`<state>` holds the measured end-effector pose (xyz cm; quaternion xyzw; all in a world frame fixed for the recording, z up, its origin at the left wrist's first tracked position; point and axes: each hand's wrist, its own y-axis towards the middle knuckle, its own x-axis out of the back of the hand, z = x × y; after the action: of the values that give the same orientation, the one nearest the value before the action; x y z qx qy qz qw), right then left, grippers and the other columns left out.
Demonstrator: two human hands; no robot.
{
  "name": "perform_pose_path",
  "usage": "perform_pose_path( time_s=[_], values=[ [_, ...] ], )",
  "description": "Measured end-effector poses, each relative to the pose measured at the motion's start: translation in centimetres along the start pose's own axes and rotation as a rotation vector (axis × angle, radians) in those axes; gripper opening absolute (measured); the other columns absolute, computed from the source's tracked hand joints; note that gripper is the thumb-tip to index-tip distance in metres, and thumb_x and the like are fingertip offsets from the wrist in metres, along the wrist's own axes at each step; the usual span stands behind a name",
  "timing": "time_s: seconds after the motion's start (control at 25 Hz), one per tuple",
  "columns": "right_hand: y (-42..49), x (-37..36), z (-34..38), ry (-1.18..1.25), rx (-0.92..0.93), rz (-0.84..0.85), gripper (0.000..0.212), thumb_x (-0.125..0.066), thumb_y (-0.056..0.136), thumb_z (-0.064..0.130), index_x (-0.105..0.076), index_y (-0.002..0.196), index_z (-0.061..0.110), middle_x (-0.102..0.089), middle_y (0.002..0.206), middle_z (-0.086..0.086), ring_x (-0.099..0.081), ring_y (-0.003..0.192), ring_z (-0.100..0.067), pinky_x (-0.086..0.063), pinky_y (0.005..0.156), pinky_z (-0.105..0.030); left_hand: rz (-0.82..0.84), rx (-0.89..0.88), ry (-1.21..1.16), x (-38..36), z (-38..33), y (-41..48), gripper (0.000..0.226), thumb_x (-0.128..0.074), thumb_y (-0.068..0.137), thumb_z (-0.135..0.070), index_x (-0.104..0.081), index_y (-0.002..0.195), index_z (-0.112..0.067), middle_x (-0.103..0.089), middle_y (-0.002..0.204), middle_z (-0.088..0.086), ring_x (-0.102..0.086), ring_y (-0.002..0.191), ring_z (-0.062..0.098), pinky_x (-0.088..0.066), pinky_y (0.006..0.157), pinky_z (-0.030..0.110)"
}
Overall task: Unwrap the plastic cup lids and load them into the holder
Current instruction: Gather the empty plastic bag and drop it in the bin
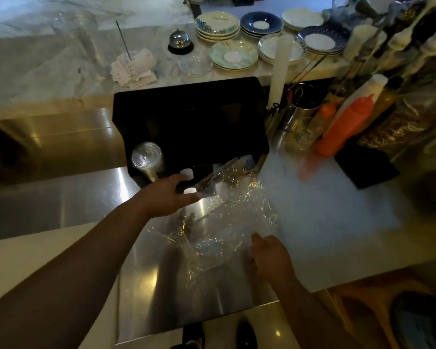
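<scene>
Lids (220, 191) — a clear stack inside crinkled wrap (237, 222), lying slantwise across the steel counter (98, 197) just near of the black holder (186, 122). Left hand (166, 197) fingers curled around the far end of the stack; right hand (269, 255) pinching the loose near end of the film, grip partly hidden. Better to pull the film toward the near side while steadying the stack — tilting risks spilling lids. One wrapped stack (146, 158) already stands in the holder's left slot.
</scene>
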<state>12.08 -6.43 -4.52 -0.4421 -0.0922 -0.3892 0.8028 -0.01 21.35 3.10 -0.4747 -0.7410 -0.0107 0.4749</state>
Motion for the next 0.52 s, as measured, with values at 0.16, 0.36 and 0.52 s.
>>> perform_pose_path(
  time_s=[0.16,0.36,0.52],
  values=[
    [-0.4,-1.9,-0.3,0.619,-0.385,0.359,0.036,-0.063,0.099,0.045,-0.064,0.103,0.009,-0.070,0.102,-0.013,-0.070,0.107,-0.036,-0.054,0.099,-0.051,0.124,0.060,-0.010,-0.5,-0.6,2.0,0.092,-0.078,0.080,-0.068,-0.047,0.155,-0.024,-0.062,0.149,0.005,-0.063,0.128,0.025,-0.049,0.097,0.034],
    [-0.4,-4.2,0.8,0.941,-0.446,0.273,0.025,-0.077,0.090,0.013,-0.071,0.109,-0.002,-0.067,0.095,-0.018,-0.063,0.093,-0.032,-0.053,0.102,-0.049,0.179,0.104,-0.367,-1.9,0.4,1.7,0.057,-0.093,0.076,-0.023,-0.066,0.126,-0.022,-0.083,0.084,0.006,-0.079,0.069,0.014,-0.062,0.063,0.030],
    [-0.9,-2.8,2.0,0.851,-0.275,0.231,0.008,-0.074,0.090,0.008,-0.073,0.093,0.000,-0.061,0.085,-0.019,-0.059,0.076,-0.027,-0.053,0.071,-0.040,0.161,0.110,-0.679,-1.4,0.8,0.1,0.035,-0.083,0.087,-0.018,-0.069,0.119,-0.019,-0.078,0.102,0.015,-0.077,0.069,0.015,-0.060,0.065,0.031]
  ],
)
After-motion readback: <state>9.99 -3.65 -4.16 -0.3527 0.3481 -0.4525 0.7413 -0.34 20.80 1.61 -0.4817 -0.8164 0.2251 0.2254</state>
